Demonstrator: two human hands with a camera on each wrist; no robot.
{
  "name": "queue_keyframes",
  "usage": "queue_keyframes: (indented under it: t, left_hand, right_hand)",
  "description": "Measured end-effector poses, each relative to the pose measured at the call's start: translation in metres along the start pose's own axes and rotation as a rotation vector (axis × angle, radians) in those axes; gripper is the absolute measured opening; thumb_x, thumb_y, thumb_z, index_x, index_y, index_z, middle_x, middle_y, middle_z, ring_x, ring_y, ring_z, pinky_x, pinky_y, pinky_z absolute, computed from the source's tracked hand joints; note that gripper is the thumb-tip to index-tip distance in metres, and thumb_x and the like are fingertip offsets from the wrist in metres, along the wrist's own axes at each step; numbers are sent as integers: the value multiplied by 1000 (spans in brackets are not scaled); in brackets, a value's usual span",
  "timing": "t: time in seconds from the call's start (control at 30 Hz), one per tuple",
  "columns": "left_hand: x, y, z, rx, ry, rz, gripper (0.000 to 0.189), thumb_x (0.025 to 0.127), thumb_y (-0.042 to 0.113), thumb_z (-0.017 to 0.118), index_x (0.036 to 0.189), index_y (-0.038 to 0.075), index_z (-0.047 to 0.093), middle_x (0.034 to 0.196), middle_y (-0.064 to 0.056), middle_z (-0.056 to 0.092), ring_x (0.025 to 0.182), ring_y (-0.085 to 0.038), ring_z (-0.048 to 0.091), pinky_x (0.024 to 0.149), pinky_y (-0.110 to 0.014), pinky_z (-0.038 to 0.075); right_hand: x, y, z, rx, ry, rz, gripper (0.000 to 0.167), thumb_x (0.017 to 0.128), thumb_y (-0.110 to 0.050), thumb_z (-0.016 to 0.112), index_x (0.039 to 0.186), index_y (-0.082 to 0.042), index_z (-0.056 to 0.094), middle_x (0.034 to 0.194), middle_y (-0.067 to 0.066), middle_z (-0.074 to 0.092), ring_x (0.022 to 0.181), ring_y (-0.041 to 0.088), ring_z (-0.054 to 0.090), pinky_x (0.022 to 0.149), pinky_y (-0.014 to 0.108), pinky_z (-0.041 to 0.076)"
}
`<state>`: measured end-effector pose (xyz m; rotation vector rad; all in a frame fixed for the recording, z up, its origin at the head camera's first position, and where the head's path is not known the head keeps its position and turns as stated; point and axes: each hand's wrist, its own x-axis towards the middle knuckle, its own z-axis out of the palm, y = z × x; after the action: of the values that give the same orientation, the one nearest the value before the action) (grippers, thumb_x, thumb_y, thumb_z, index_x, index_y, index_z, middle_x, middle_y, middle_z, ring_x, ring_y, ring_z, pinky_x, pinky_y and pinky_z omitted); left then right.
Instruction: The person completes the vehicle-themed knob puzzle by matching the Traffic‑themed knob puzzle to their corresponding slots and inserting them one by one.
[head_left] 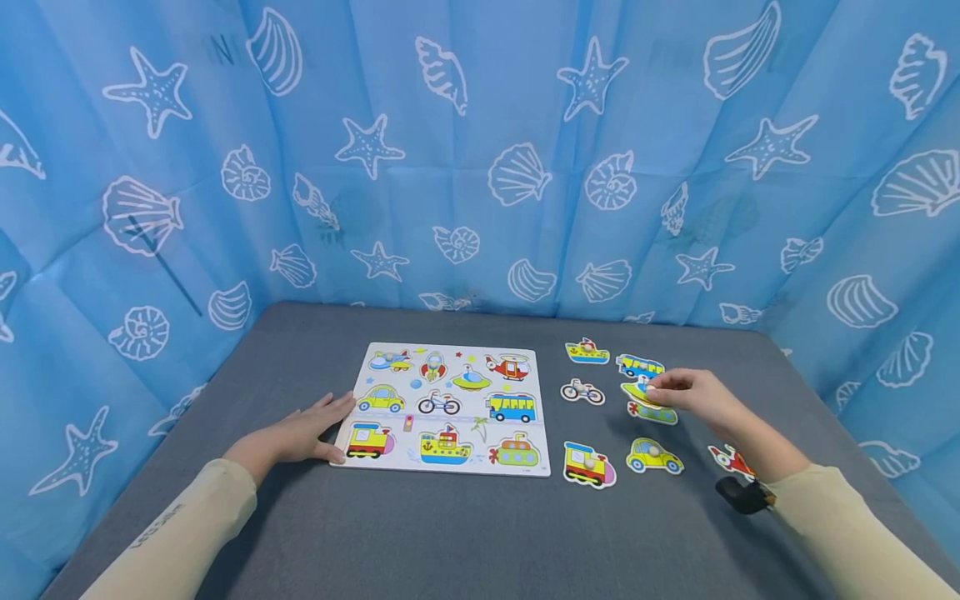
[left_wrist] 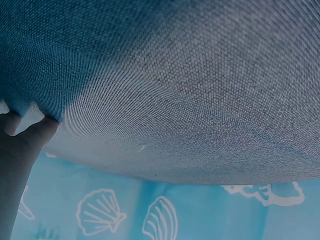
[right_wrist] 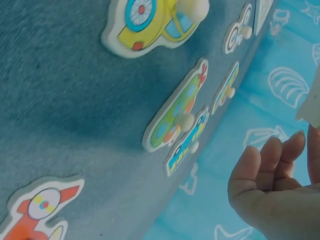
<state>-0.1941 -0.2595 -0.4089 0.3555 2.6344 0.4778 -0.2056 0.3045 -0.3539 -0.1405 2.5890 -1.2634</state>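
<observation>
A wooden puzzle board (head_left: pixel 480 468) with vehicle pictures lies on the grey table. My left hand (head_left: pixel 303 431) rests at its left edge, fingers spread, the fingertips touching the border. In the left wrist view, only part of that hand (left_wrist: pixel 22 145) shows against the grey cloth. My right hand (head_left: pixel 697 396) pinches a flying saucer puzzle piece (head_left: pixel 636 390) above the table, to the right of the board. Below it lies a submarine piece (head_left: pixel 652 413), partly covered in the head view. The right wrist view shows the held piece's pale back (right_wrist: pixel 311 102) beside curled fingers (right_wrist: pixel 270 157).
Other knobbed pieces lie right of the board: a boat (head_left: pixel 587 352), a bus (head_left: pixel 639 366), a bicycle (head_left: pixel 582 392), a train (head_left: pixel 588 465) and a car (head_left: pixel 654 457). A helicopter piece (head_left: pixel 729 460) lies partly behind the right forearm. A blue shell-patterned curtain (head_left: pixel 480 208) surrounds the table.
</observation>
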Motion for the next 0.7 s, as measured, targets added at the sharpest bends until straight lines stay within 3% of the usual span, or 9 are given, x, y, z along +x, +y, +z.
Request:
queue_keyframes:
  t: [0.33, 0.7]
  left_hand:
    - [0, 2, -2, -5, -5, -6, 110, 74, 52, 77, 155, 5, 19, 158, -23, 16, 144, -46, 4, 107, -70, 8]
    - [-1, 2, -1, 4, -2, -14, 110, 74, 53, 77, 155, 6, 19, 158, -24, 16, 144, -46, 5, 107, -70, 9]
  right_hand:
    - [9, -11, 14, 18, 14, 9, 37, 95, -26, 65, 112, 7, 60, 92, 5, 60, 90, 27, 53, 77, 39, 47]
    - [19, -28, 35, 70, -49, -37, 29, 96, -19, 64, 109, 6, 61, 88, 2, 59, 84, 24, 52, 72, 38, 48]
